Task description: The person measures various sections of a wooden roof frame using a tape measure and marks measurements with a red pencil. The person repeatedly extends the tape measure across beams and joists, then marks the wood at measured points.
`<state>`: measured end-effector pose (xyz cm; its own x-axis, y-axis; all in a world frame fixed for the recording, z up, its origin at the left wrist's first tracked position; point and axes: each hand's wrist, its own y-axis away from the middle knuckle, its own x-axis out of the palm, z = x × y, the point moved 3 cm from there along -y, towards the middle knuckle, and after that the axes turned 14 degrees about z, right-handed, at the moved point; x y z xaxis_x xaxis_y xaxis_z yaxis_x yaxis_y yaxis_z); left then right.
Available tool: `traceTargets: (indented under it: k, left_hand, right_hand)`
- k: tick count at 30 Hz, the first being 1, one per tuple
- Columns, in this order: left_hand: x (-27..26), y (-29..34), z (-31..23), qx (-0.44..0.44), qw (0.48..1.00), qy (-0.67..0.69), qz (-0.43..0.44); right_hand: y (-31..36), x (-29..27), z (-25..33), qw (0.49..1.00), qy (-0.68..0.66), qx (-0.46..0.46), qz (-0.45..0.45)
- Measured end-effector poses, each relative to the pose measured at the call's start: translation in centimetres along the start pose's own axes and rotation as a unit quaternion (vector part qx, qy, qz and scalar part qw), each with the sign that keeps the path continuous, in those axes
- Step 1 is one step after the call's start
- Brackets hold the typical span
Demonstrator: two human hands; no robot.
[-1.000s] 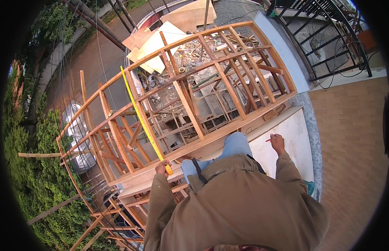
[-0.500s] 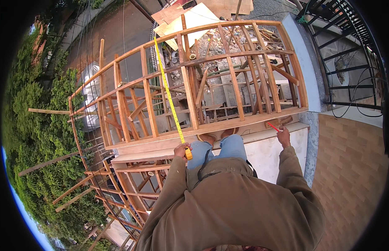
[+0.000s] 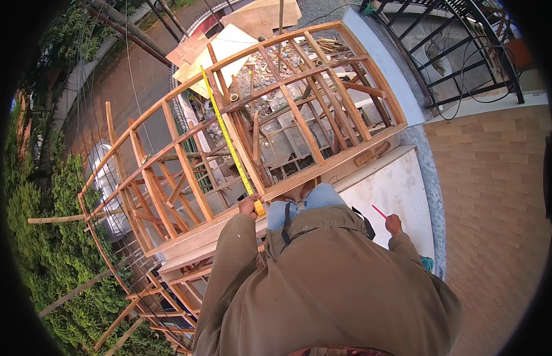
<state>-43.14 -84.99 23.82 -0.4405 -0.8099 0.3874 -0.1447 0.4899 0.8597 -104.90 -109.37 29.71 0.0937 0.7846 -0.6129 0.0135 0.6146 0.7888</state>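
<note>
My left hand [image 3: 248, 206] is closed round a yellow tape measure [image 3: 259, 208] at the near plank of a wooden frame. Its yellow blade [image 3: 227, 135] stretches away from the case across the frame, up to the far curved rail [image 3: 190, 81]. In my right hand [image 3: 394, 224] is a thin red pencil [image 3: 378, 211], its tip pointing up and left above a white ledge [image 3: 359, 193]. The frame's upright slats [image 3: 302, 126] run between the near plank [image 3: 311, 172] and the far rail.
Beyond the frame lie rubble [image 3: 270, 80] and plywood sheets [image 3: 225, 56] far below. A short wood block [image 3: 372, 153] rests on the near ledge. A black metal railing [image 3: 448, 53] and tiled floor [image 3: 483, 178] are at the right; trees [image 3: 39, 237] stand left.
My right hand with the pencil has drawn back from the near plank toward my body. The view has turned and shifted, and the left hand still holds the extended tape measure.
</note>
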Motion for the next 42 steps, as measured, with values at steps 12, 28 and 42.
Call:
traceTargets:
  k: [12, 28, 42]
  left_hand:
    - [13.8, 0.0, -3.9, -0.033, 0.98, -0.004, 0.194]
    - [46.5, -5.9, 4.8, 0.018, 0.984, -0.052, 0.171]
    - [61.7, -17.2, 12.6, -0.123, 0.942, -0.28, 0.135]
  right_hand:
    - [5.0, -4.4, 13.0, 0.875, -0.482, -0.047, 0.013]
    - [-5.2, -21.0, 28.7, 0.763, -0.418, -0.427, 0.246]
    - [-11.1, -26.5, 9.3, 0.917, -0.318, -0.237, 0.043]
